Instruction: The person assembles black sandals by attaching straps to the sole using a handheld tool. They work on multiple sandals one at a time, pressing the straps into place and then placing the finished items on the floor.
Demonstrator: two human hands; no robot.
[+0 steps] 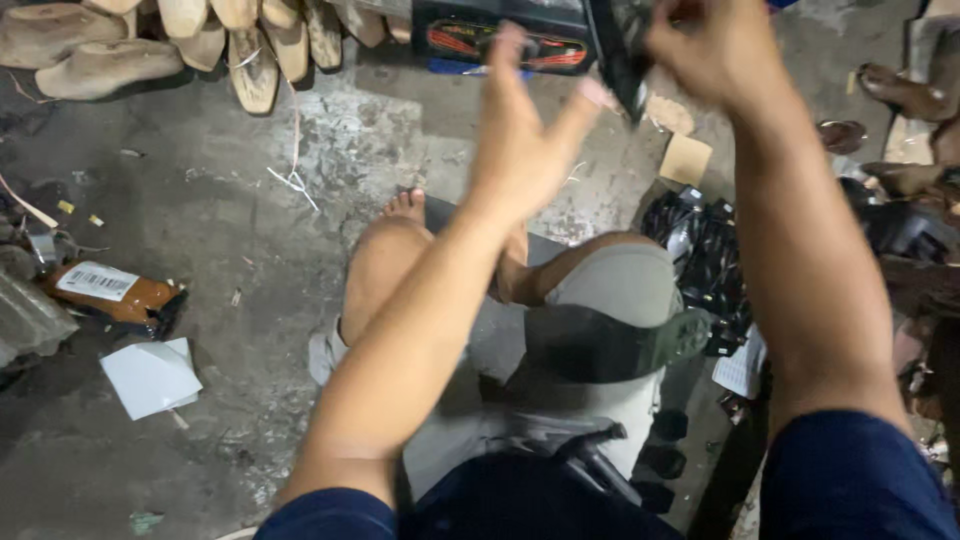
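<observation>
The right hand [700, 45] pinches a dark, flat, stiff piece of leather-like material [622, 50] raised above the person's bent knee [615, 280]. The left hand [525, 130], fingers spread, touches that piece's lower edge with one fingertip (blurred). Across the knee lies a dark curved leather strip [610, 345]; beyond it, wooden shoe lasts [250, 45].

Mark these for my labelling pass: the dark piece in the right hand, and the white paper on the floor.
dark piece [622, 50], head view, its middle below the fingers.
white paper [150, 377], head view, centre of the sheet.
</observation>
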